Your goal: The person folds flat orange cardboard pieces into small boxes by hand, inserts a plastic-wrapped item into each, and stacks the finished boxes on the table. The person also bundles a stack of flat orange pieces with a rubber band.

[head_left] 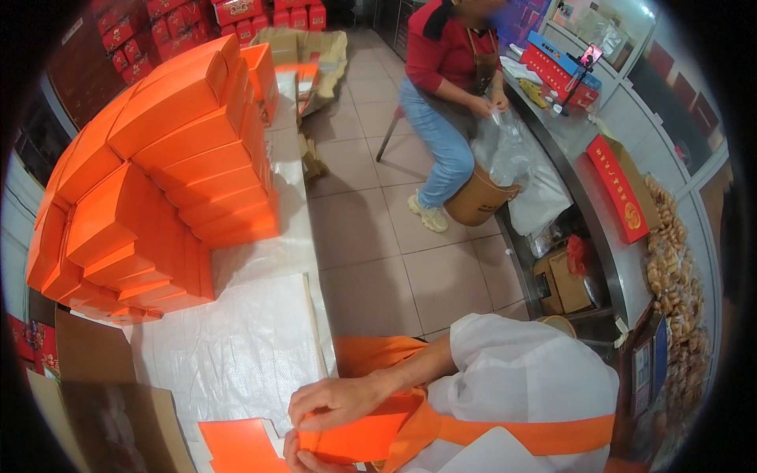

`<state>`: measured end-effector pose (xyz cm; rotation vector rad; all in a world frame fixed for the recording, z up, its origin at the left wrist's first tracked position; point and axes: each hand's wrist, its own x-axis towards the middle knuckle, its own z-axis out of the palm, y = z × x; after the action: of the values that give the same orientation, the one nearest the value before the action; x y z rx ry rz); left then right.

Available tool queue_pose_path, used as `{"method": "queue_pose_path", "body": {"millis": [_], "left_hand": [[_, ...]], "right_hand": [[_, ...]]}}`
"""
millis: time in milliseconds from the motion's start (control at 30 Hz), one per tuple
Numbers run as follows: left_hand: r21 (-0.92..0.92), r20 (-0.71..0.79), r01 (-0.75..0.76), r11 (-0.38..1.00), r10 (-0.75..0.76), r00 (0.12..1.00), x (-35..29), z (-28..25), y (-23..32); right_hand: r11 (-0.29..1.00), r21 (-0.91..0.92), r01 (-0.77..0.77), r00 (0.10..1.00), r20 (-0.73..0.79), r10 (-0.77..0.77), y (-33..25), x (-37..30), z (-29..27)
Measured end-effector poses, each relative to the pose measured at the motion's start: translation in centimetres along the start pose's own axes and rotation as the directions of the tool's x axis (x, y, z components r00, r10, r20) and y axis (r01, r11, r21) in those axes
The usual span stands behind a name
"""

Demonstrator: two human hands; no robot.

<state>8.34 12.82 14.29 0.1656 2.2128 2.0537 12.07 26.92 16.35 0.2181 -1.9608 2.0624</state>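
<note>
Both hands, left (341,402) above and right (311,459) beneath, grasp an orange card (359,437) mid-fold at the bench's (236,347) near edge; creasing its flaps looks next.

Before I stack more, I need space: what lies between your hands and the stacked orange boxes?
In the head view, only white sheeting over the table lies between the hands and the stacked orange boxes.
</note>
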Motion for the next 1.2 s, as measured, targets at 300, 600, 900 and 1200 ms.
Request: {"method": "queue_pose_path", "body": {"millis": [300, 600, 900, 1200], "left_hand": [[0.009, 0.007, 0.013, 1.000, -0.013, 1.000, -0.6, 0.3, -0.1], [0.069, -0.071, 0.012, 0.998, -0.007, 0.997, -1.7, -1.5, -1.6], [-0.132, -0.071, -0.107, 0.985, 0.098, 0.993, -2.4, -3.2, -0.8], [-0.224, -0.065, -0.106, 0.969, 0.094, 0.993, -2.1, -2.3, -1.6]], "right_hand": [[0.993, 0.114, 0.009, 0.999, -0.047, -0.003, 0.0, -0.2, 0.0], [0.978, 0.055, -0.203, 0.975, 0.099, 0.197, 2.1, 0.3, 0.1], [0.862, 0.331, -0.384, 0.912, 0.284, 0.297, 1.8, 0.0, 0.1], [0.912, 0.250, -0.326, 0.915, 0.324, 0.239, 2.7, 1.1, -1.3]]}}
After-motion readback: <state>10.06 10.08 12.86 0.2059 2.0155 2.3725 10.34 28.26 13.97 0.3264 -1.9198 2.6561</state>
